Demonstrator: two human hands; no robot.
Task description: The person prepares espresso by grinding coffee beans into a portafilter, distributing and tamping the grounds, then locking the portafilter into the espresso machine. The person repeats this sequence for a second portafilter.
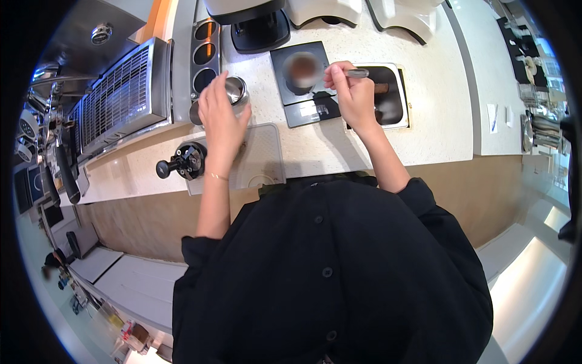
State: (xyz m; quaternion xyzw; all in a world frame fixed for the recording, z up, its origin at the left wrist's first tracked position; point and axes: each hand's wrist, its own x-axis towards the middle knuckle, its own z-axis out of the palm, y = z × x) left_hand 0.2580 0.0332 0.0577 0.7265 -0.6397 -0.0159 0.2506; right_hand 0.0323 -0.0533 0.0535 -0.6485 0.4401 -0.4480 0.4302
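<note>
My right hand [354, 98] grips the metal handle of a utensil [357, 73], beside a black digital scale [295, 100]. On the scale stands a round vessel [302, 70] with brown contents; its upper part is blurred. What the utensil's other end looks like cannot be made out. My left hand [223, 118] is spread, its fingers reaching past the left side of a steel cup or jar [236, 91]; whether it touches it cannot be told. A black-handled tamper or portafilter tool [184, 163] stands left of my left wrist on a grey mat [263, 154].
Right of the scale is a recessed steel knock box or bin [402, 113] with a dark interior. A holder with round openings [205, 54] stands at left, near a slatted steel machine top [122, 91]. Machine bases [260, 32] line the back. Portafilter handles [67, 173] hang far left.
</note>
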